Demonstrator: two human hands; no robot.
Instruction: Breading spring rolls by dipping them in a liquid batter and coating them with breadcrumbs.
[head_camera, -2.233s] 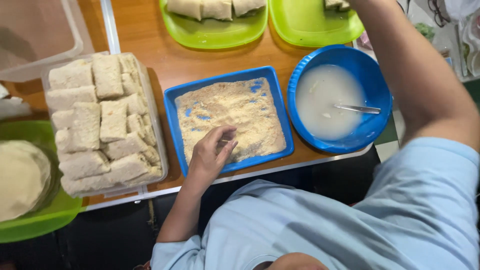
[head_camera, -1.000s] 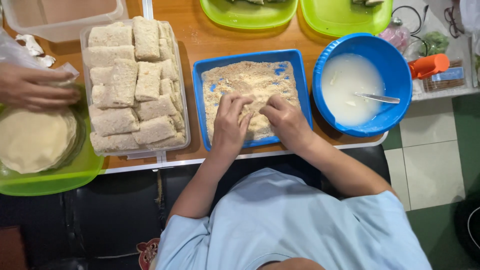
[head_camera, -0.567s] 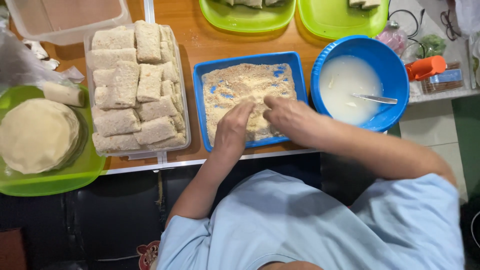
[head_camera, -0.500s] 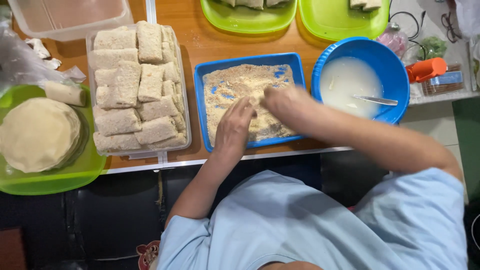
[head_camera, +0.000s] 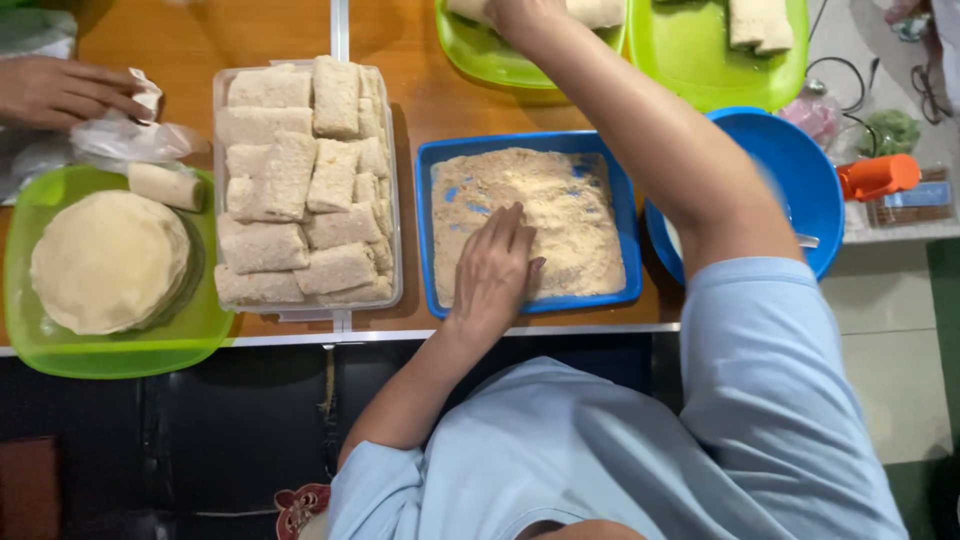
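Note:
My left hand (head_camera: 495, 265) lies flat, palm down, on the breadcrumbs (head_camera: 575, 215) in the blue rectangular tray (head_camera: 527, 141), holding nothing. My right arm stretches over the blue bowl (head_camera: 805, 165) to the far green plate (head_camera: 470, 58). There my right hand (head_camera: 522, 12) rests on pale rolls (head_camera: 598, 11) at the frame's top edge. Its fingers are cut off, so its grip is hidden.
A clear container (head_camera: 396, 210) of several breaded rolls (head_camera: 300, 180) stands left of the tray. Further left, a green tray (head_camera: 120, 355) holds round wrappers (head_camera: 105, 260) and one roll (head_camera: 165, 186). Another person's hand (head_camera: 60, 90) touches a plastic bag (head_camera: 130, 140). A second green plate (head_camera: 700, 80) sits far right.
My right hand has left the crumb tray and reached forward to the far green plate. My left hand stays on the crumbs. Another person's hand has come back in at the upper left.

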